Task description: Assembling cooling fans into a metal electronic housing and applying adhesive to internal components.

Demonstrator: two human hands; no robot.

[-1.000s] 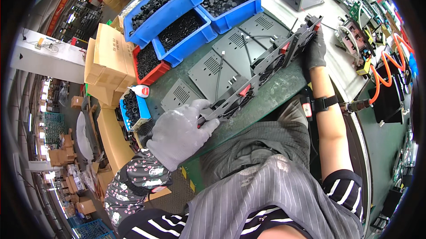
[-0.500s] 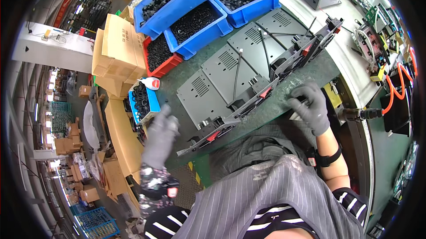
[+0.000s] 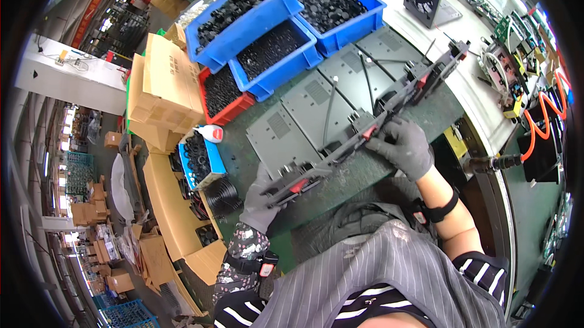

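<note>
1. Evidently, the row of metal units [image 3: 313,109] is already laid out: the units are set side by side on the green surface [image 3: 359,173], to the right of the red bin [image 3: 236,109] and nearer the body.
2. Red parts [image 3: 369,132] are seen on several front plates, and thin black cables [image 3: 330,109] are laid over the back plates, so some fitting seems to be done.
3. A white connector [image 3: 335,78] on one cable is seen free, so that end appears not yet joined; whether anything else is left cannot be told.
4. By the left hand [image 3: 260,200], below the red bin, the near end of the leftmost unit [image 3: 277,136] is gripped, with fingers behind the front plate.
5. The right hand [image 3: 409,150], well to the right of the red bin, is held half curled, its fingertips at or just beside a middle red part; whether that part is pinched cannot be told.
6. Flat, dark grey back plates with slotted vents are shown by the units, their edges meeting closely; the black front plates are stood up along the side facing the body, and the row is slanted away from the red bin.
</note>
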